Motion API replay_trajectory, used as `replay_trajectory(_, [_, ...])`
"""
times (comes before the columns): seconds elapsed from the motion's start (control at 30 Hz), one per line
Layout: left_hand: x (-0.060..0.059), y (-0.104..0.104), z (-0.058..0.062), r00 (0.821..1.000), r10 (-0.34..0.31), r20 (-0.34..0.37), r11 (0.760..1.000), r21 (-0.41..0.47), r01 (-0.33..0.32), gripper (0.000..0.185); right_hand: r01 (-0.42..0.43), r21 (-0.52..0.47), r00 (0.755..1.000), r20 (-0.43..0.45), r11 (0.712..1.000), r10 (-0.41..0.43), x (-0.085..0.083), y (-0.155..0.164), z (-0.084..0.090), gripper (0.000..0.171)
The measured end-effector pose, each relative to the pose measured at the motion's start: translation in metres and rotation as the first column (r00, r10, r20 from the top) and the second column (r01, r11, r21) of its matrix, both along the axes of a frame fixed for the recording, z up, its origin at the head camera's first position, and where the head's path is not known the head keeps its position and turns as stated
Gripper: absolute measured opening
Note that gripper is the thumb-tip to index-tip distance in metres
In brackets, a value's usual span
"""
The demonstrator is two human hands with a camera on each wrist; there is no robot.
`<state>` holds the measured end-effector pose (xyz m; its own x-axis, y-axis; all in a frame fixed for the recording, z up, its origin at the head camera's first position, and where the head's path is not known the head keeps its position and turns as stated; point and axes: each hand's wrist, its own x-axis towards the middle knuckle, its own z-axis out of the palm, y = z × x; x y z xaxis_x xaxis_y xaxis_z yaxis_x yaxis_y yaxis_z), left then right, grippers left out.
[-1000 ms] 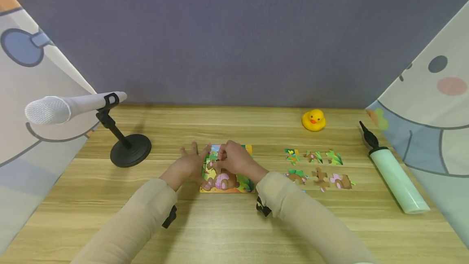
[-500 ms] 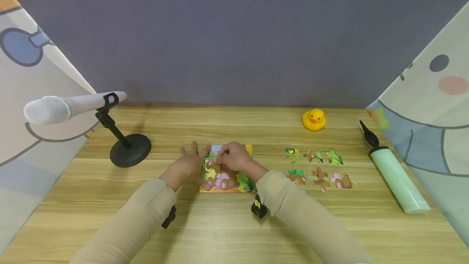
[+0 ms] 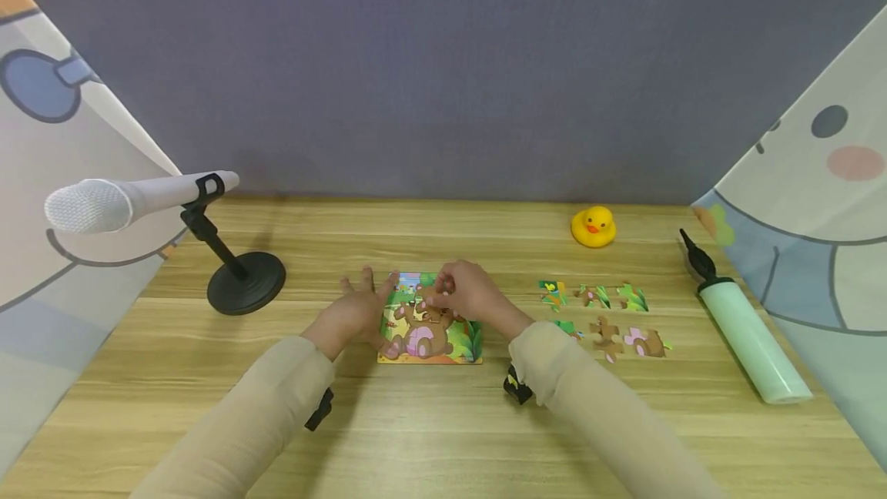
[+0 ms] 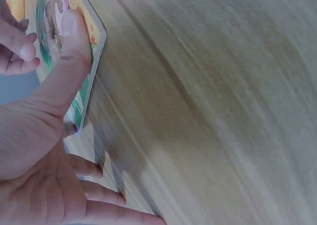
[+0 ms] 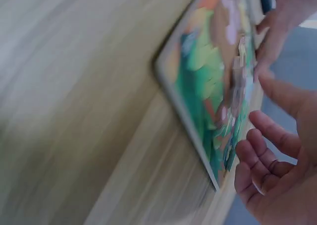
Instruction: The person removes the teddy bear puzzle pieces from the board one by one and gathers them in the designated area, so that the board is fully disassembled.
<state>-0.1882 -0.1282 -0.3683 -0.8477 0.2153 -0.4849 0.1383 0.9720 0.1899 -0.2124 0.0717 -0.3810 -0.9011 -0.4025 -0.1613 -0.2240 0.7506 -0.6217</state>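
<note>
A puzzle board (image 3: 423,333) with a brown bear picture lies on the wooden table. My left hand (image 3: 352,314) is spread at its left side; in the left wrist view its thumb (image 4: 74,41) lies on the board's corner, while the other fingers reach onto the table. Over the upper right of the board is my right hand (image 3: 471,295). The right wrist view shows its fingers (image 5: 262,160) loosely bent, apart from the thumb, with nothing between them. This hand hides the board's upper right part.
Loose puzzle pieces lie in two rows to the right, among them a brown piece (image 3: 607,336) and a green one (image 3: 634,297). A yellow rubber duck (image 3: 593,227) sits behind them. At far right lies a pale green pump (image 3: 755,341); a microphone (image 3: 166,195) on a stand is at left.
My right hand has moved right, away from the board's upper middle, uncovering more of the bear picture there. The left hand has stayed in place.
</note>
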Motion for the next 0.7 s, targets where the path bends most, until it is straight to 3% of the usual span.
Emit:
replay_trajectory(0.13, [0.0, 0.0, -0.001, 1.0, -0.005, -0.007, 1.0, 0.005, 0.005, 0.133, -0.09, 0.207, 0.978, -0.167, 0.974, 0.126, 0.006, 0.004, -0.004, 0.042])
replay_trajectory(0.2, [-0.001, -0.001, -0.002, 1.0, -0.008, -0.01, 1.0, 0.0, 0.008, 0.133, -0.11, 0.257, 0.963, -0.21, 0.96, 0.167, 0.009, 0.005, -0.005, 0.045])
replay_trajectory(0.33, [-0.003, -0.001, -0.005, 1.0, -0.014, -0.01, 1.0, -0.012, 0.014, 0.134, -0.14, 0.246, 0.955, -0.221, 0.959, 0.196, 0.009, 0.007, -0.004, 0.038])
replay_trajectory(0.7, [0.005, -0.001, 0.004, 0.999, -0.026, -0.021, 0.999, 0.034, 0.026, 0.129, -0.188, 0.214, 0.955, -0.186, 0.959, 0.229, 0.007, 0.015, -0.006, 0.041])
